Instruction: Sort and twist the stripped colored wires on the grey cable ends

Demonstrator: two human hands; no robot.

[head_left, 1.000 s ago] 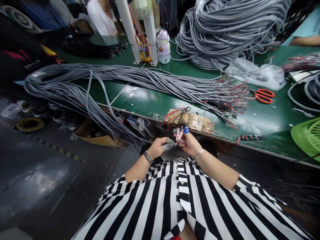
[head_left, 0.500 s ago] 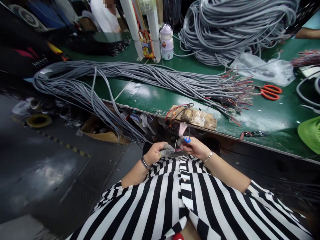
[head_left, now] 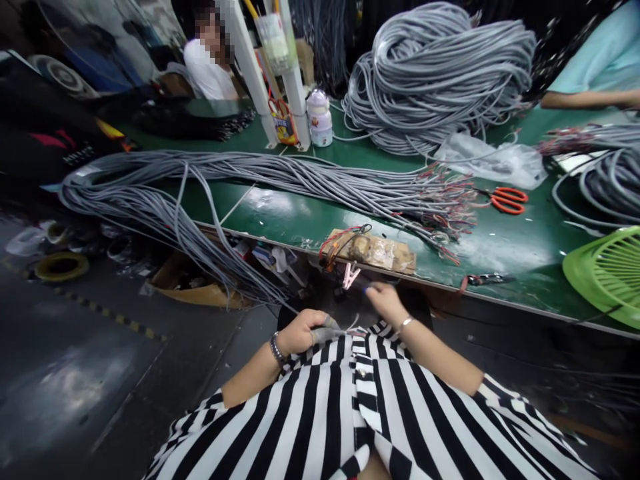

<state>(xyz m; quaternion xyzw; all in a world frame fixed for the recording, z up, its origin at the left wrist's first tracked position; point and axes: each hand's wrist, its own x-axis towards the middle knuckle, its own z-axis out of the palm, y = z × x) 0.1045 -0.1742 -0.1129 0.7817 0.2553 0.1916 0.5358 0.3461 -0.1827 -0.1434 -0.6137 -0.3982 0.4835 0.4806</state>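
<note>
Dozens of grey cables [head_left: 300, 172] stretch from the left of the frame to right of centre, likely heavy and springy together, best scooped up mid-length. At lower centre the left hand [head_left: 299, 331] is pinched narrow; the right hand [head_left: 387, 305], right of it, is curled, and whether it holds anything I cannot tell. Nearby is a pink clip [head_left: 350, 275], probably stiff. Thin wires [head_left: 346, 331] in the left pinch seem light, limp, easily nicked: hold behind their ends
</note>
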